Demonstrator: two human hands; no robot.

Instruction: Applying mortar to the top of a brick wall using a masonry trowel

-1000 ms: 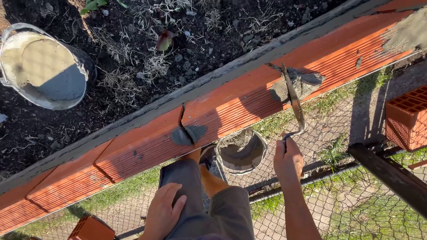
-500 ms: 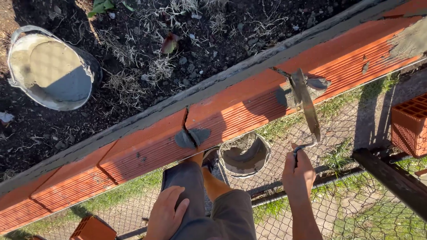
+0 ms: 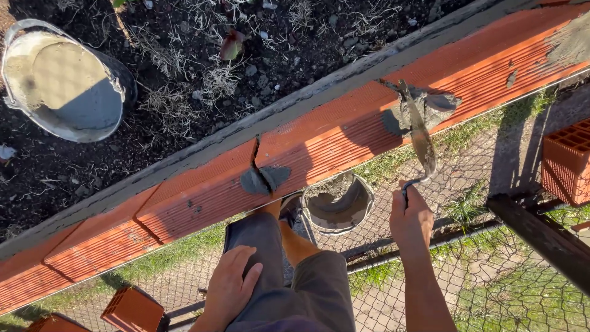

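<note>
My right hand (image 3: 410,220) is clamped on the trowel (image 3: 420,136); left hand (image 3: 232,286) lies loose-fingered on my thigh. Best keep the blade flat on the brick wall (image 3: 319,144), spreading the mortar (image 3: 430,104) evenly.

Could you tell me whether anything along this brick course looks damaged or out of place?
Yes. The orange brick course has a gaping vertical joint near its middle, with a grey mortar blob smeared below rather than filling it. Another blob sits by the trowel.

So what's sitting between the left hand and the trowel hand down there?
In the head view, the person's bent leg in grey shorts lies between the left hand and right hand, with a small mortar bucket just beyond.
</note>
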